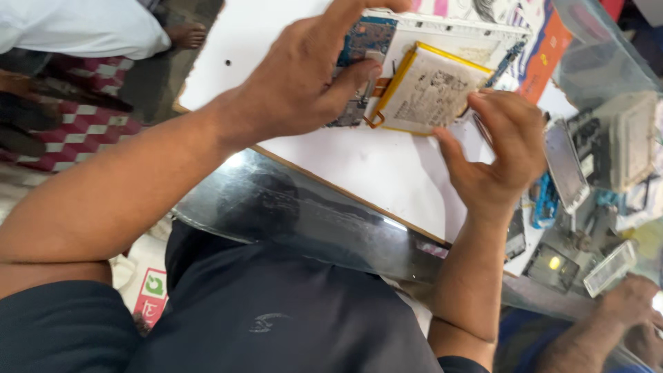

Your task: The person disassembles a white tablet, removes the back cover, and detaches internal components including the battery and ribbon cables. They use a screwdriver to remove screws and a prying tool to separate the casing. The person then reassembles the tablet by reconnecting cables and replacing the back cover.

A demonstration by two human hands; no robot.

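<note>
An opened white device (452, 29) lies back-up on a white board (359, 166). It shows a blue circuit board (369, 34) and a white battery (428, 90) with a yellow edge, lifted at its near side. My left hand (304, 76) grips the device from the left, thumb pressed on the circuit board beside the battery. My right hand (501, 148) is curled at the battery's right corner and pinches a thin metal tool (481, 128) whose tip points at the battery edge.
A glass counter edge (311, 214) runs under the board. Loose phone parts and screens (587, 152) are heaped at the right, with an orange paper (545, 65) behind. Another person's hand (628, 300) rests at the lower right; a bare foot (186, 34) is at the upper left.
</note>
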